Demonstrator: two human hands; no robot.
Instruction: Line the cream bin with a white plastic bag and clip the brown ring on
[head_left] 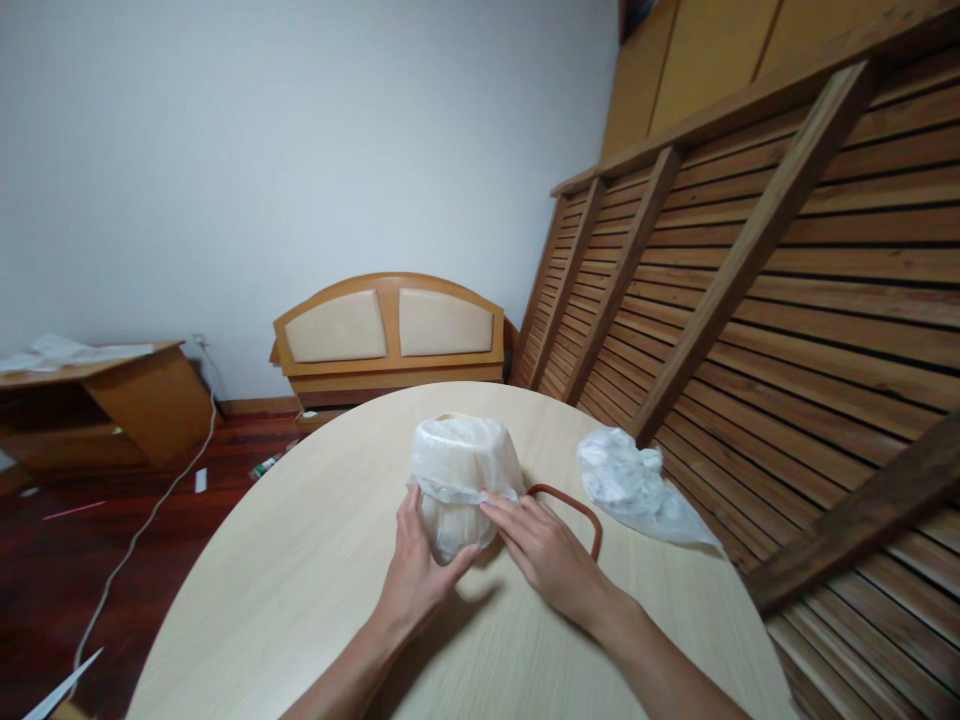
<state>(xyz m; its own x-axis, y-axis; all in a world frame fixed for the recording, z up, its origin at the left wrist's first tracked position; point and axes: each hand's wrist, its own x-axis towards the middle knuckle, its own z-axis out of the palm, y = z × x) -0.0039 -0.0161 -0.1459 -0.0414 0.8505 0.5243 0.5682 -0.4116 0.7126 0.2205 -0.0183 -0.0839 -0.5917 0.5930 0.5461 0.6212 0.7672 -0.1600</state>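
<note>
Two bare hands, over one round, pale wood-grain table (300, 580): the left hand (421, 570) grasped the lower left and front of one rounded bundle wrapped in translucent white film (465, 450), its thumb across the front; the right hand (551, 555) lay with fingers extended against the bundle's right side, at the film's folded edge, whether pinching it or not could not be told. The bundle stood on the table between both hands. One bent, reddish-brown rod-like piece (595, 520) lay just right of it; whether it was joined to the bundle could not be told. One crumpled, translucent white plastic bag (619, 470) lay near the table's right edge. Beyond: one leaning brown slatted wooden frame (750, 300), one long white cable (172, 485), one low brown wooden desk (154, 400), and one arched wooden headboard (392, 320) with two cream padded panels (337, 328).
</note>
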